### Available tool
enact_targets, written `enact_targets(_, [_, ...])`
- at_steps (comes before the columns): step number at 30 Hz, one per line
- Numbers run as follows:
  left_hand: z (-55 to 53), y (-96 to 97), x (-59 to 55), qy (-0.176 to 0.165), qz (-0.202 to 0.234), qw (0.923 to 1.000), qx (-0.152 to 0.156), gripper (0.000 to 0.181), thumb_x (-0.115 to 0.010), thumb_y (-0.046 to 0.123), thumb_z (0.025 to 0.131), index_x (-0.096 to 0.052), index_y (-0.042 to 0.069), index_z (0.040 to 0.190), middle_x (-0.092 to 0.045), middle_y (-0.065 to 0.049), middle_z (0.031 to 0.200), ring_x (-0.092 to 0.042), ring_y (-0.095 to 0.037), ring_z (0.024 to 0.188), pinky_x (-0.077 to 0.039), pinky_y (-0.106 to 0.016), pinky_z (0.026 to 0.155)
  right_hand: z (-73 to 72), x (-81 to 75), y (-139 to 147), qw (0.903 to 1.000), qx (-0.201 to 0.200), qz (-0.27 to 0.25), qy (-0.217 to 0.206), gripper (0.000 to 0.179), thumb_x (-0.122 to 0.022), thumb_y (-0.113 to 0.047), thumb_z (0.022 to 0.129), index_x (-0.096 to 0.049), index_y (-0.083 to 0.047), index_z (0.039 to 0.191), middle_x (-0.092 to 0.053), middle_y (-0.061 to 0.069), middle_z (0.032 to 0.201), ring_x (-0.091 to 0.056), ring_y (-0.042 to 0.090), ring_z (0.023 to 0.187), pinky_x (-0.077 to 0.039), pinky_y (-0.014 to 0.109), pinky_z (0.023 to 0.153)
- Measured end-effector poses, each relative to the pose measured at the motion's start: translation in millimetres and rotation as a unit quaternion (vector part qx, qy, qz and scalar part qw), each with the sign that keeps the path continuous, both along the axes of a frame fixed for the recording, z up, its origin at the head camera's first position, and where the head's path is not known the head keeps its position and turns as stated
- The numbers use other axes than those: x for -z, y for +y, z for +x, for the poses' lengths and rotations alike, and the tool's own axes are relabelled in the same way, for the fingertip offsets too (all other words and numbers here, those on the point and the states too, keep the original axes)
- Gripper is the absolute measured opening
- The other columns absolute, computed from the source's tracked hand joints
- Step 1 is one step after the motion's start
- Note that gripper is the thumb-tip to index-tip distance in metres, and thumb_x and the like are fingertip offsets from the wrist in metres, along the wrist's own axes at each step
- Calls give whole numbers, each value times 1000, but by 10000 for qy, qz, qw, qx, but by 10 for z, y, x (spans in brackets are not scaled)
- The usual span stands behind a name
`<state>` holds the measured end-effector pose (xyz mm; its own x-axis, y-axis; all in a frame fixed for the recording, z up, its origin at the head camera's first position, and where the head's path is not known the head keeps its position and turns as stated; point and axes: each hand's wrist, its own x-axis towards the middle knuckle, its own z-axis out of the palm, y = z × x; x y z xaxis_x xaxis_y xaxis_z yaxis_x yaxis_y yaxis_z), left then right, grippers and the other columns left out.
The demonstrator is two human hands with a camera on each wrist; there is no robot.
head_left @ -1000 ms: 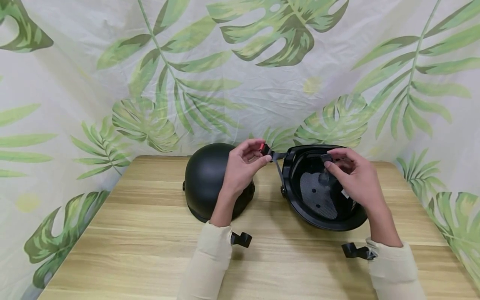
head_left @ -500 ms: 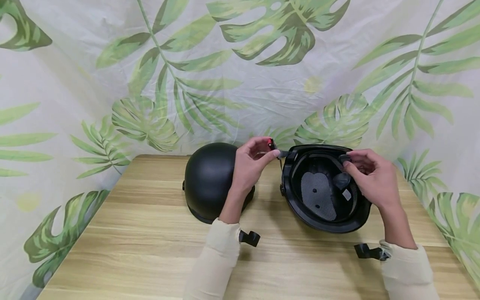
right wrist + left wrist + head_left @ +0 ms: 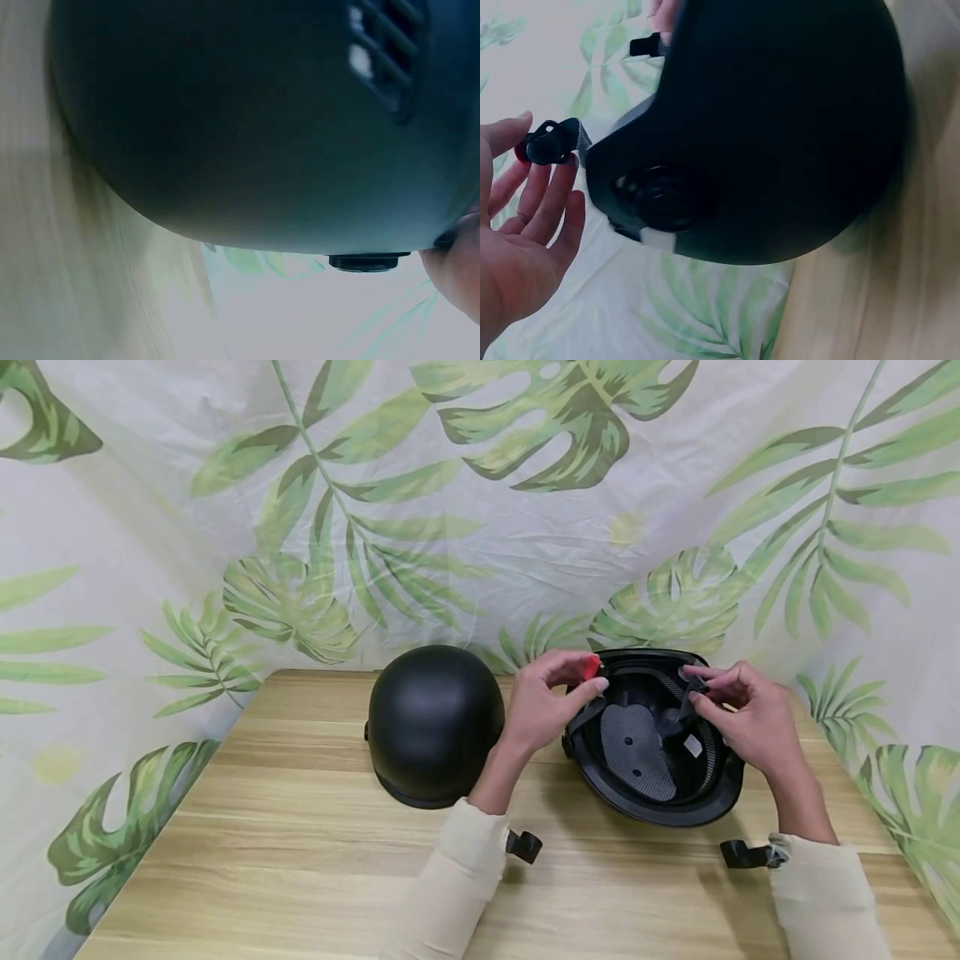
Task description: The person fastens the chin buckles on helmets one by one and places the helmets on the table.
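**2 hands hold 2 buckle ends above an upturned helmet**

The left hand [image 3: 543,706] pinches a red-and-black buckle [image 3: 592,667] between thumb and fingertips. In the left wrist view, the other fingers are slightly spread and loosely bent below it. A gray strap [image 3: 587,715] runs from the buckle beside these fingertips to the near helmet edge.

The right hand [image 3: 757,718] pinches a black clip [image 3: 697,683] between thumb and fingers, its remaining fingers curled behind. The 2 pieces are apart, with the helmet's hollow between the 2 sets of fingertips.

The upturned black helmet [image 3: 671,756] lies below and between both hands' fingers, its hollow tilted toward the head camera. Inside it, gray mesh padding [image 3: 637,756] sits below the left fingertips, and a small white label [image 3: 692,746] lies below the right ones. The left wrist view shows a round knob [image 3: 664,199] on its shell, right of and below the left fingers. The right wrist view shows a slotted vent [image 3: 386,49], above and left of the bit of right hand visible there.

Left of the left fingers, a 2nd black helmet [image 3: 437,722] rests dome up on the wooden table [image 3: 300,860]. Beyond the fingers hangs a leaf-print cloth [image 3: 555,552].
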<state>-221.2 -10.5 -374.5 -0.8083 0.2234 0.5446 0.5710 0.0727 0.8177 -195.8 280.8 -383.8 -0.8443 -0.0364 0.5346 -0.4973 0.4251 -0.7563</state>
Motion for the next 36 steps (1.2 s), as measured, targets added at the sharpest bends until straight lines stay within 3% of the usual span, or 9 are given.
enact_targets(4, [15,90,49,620,-960,9934,-9,29,-85,19,94,-80,5,119,-75,-9,104,-74,-27,97,-62,-38,90,9,20,-19,10000,-17,30,-17,19,-76,18,87,-61,12,97,-74,-28,108,-74,-10,96,-57,8,80])
enact_targets(8, [42,181,78,959,-1806,9789,57,29,-85,24,93,-81,9,117,-73,-4,99,-69,-18,92,-55,-23,84,11,27,-36,9993,186,287,148,23,-83,16,83,-65,8,95,-71,-27,105,-71,-14,96,-55,5,81])
enact_targets(11, [62,232,108,1010,-2142,9715,118,29,-84,25,94,-81,10,119,-73,-3,100,-67,-12,92,-50,-15,83,27,40,-53,9983,196,426,359,26,-85,17,80,-67,6,95,-70,-26,104,-70,-15,94,-54,5,84])
enact_targets(17, [89,255,152,990,-2468,9640,-53,30,-84,27,96,-80,10,120,-77,-3,110,-71,-13,99,-54,-19,86,85,15,-119,9945,180,668,787,33,-85,19,79,-75,3,105,-69,-29,105,-69,-17,96,-52,4,88])
enact_targets(22, [91,257,175,947,-2617,9603,-185,31,-82,29,97,-79,12,123,-76,-2,114,-72,-14,103,-56,-21,89,113,-16,-155,9895,208,1079,943,37,-86,14,80,-81,-5,111,-72,-26,97,-68,-18,87,-52,3,78])
enact_targets(26, [92,267,180,1006,-2610,9599,-177,31,-81,27,99,-79,11,125,-75,-3,116,-72,-15,105,-55,-21,88,132,-12,-180,9924,38,994,727,33,-85,12,84,-82,-6,111,-79,-7,89,-69,-11,75,-51,7,65])
enact_targets(28, [96,265,185,1000,-2626,9595,-192,31,-80,25,99,-79,10,126,-74,-4,117,-71,-16,105,-54,-21,87,143,-3,-190,9939,-3,952,554,32,-84,11,86,-82,-6,113,-80,-3,90,-70,-9,74,-51,9,62])
enact_targets(32, [96,259,200,934,-2752,9566,-225,30,-79,21,100,-78,11,128,-72,-5,120,-70,-16,106,-53,-21,86,157,12,-191,9961,-109,853,219,32,-80,8,91,-81,-5,120,-77,-14,98,-72,-9,78,-53,9,64])
enact_targets(36, [79,252,204,824,-2892,9533,-273,30,-79,20,100,-78,12,129,-72,-4,122,-70,-15,109,-54,-20,89,170,2,-167,9977,-337,579,-97,30,-77,3,96,-78,0,126,-74,-24,113,-75,-9,94,-57,8,76])
